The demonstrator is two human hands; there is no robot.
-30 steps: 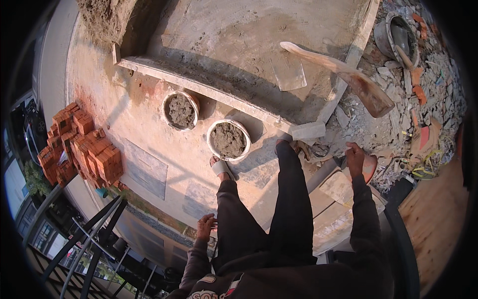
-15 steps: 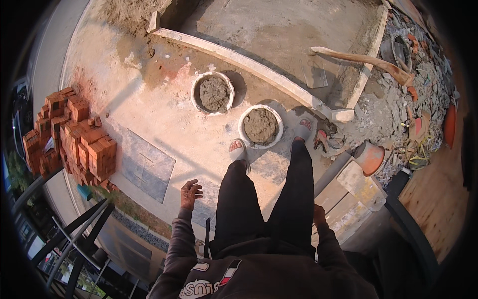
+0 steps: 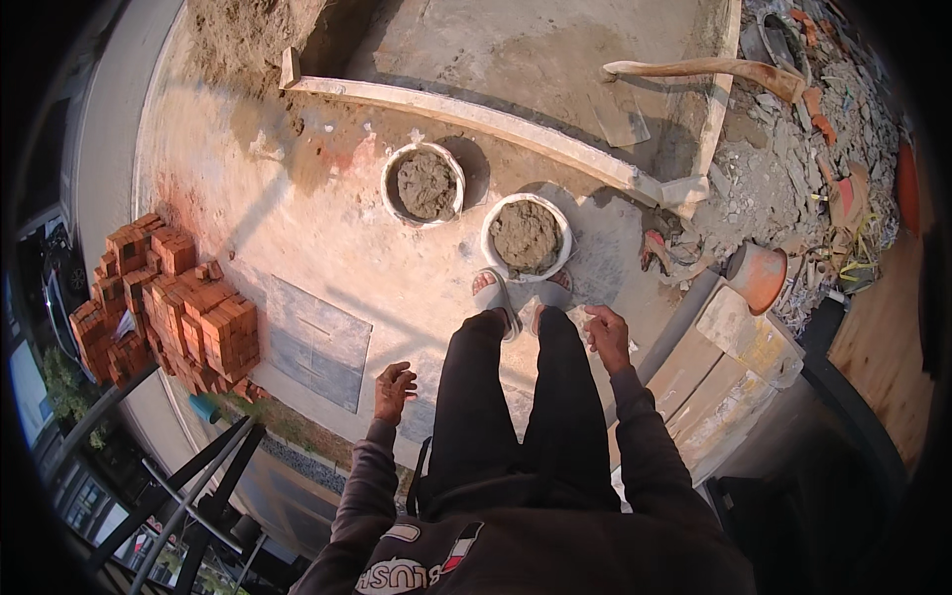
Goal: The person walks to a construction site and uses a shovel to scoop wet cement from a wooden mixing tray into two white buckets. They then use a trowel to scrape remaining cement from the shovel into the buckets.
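Observation:
Two round white-rimmed buckets hold lumpy grey wet mortar; the left bucket (image 3: 386, 190) stands slightly farther off than the right bucket (image 3: 486, 238). My sandalled feet are close to the near side of the right bucket. My left hand (image 3: 396, 391) hangs beside my left thigh, fingers loosely bent and apart, with nothing in it. Beyond my right knee, my right hand (image 3: 608, 337) is held out with its fingers spread slightly, also holding nothing. Neither hand touches a bucket; the right one is nearer to the right bucket.
A stack of red bricks (image 3: 230, 332) stands at left. Pale boards (image 3: 476, 116) edge a sunken bed ahead, where a long-handled hoe (image 3: 694, 67) lies across the right board. Rubble (image 3: 764, 169) is heaped at right, near an orange tub (image 3: 759, 280). A ledge (image 3: 716, 369) runs along my right.
My right foot has stepped back to the left one, close to the right bucket. My right hand has swung forward from beside my thigh. The left hand stays low.

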